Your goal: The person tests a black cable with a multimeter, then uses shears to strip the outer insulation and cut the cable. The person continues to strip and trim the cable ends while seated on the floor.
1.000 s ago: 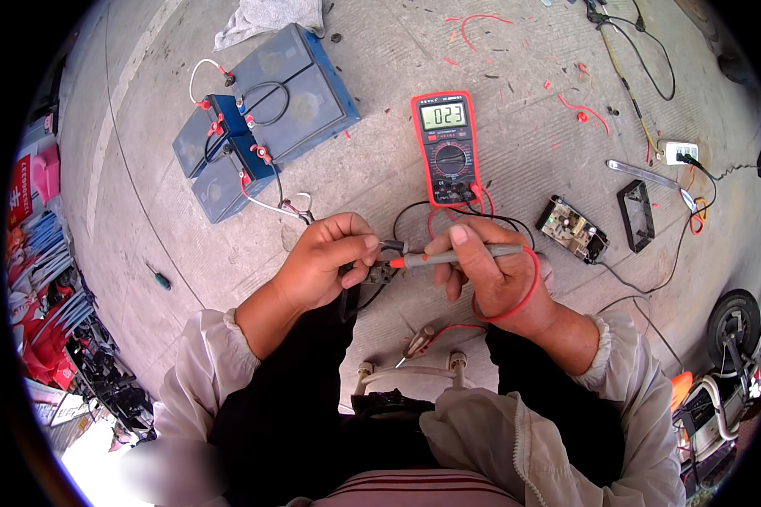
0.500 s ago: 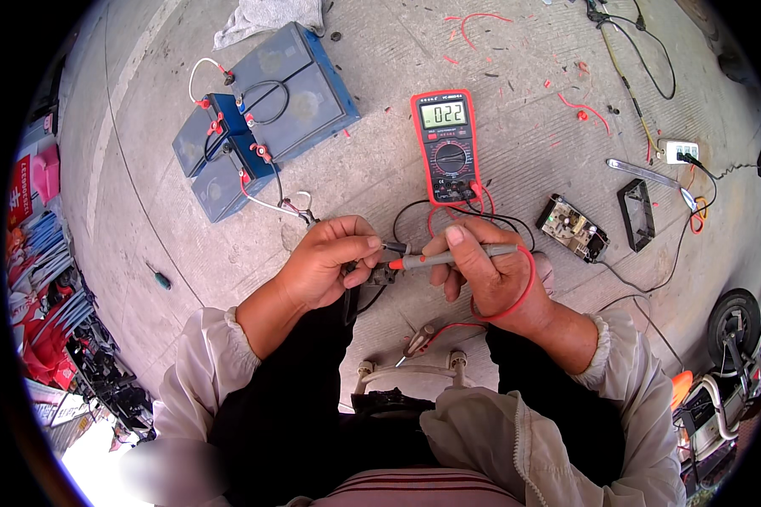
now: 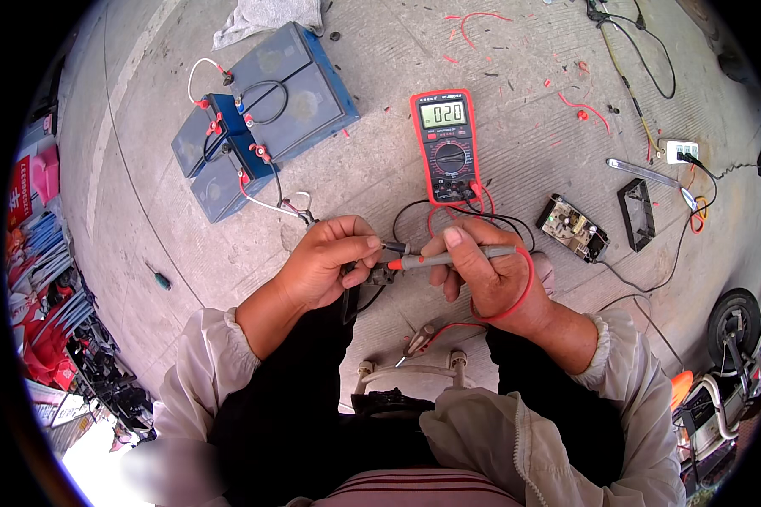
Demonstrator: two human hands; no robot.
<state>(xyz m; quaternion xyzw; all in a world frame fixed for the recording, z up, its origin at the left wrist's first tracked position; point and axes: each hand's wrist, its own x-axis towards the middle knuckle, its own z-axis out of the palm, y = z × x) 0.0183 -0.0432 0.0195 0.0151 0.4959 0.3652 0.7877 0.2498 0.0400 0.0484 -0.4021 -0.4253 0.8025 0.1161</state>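
Student: What differs here from the preceding views?

Operator: Chiefly the multimeter (image 3: 436, 140). From my distant seat I see its display (image 3: 444, 113) give a slightly lower value than in the two views before; the meter itself has hardly shifted. I take this as a measurement in progress and not yet steady, though I cannot tell the cause of the drift.

Student: And the hands?

Operator: Pose nearly unchanged. Right hand (image 3: 500, 272): thumb and fingers clamped on the grey probe (image 3: 448, 257), which lies almost level, its red end (image 3: 396, 264) pointing left; the red lead (image 3: 530, 279) curves back across the hand. Left hand (image 3: 325, 258): thumb and fingertips pinched together on small dark parts (image 3: 381, 276) (the fingers mask much of them, so I cannot tell whether the probe's point makes contact).

Student: How is the equipment arranged?

Operator: The probe is held between the two hands, above the floor (image 3: 364, 173). The multimeter lies on that floor, on the far side of the hands. Far left, blue batteries (image 3: 300, 97); to the right, an exposed circuit board (image 3: 571, 226), with a black frame (image 3: 637, 216) just beyond it, apart.
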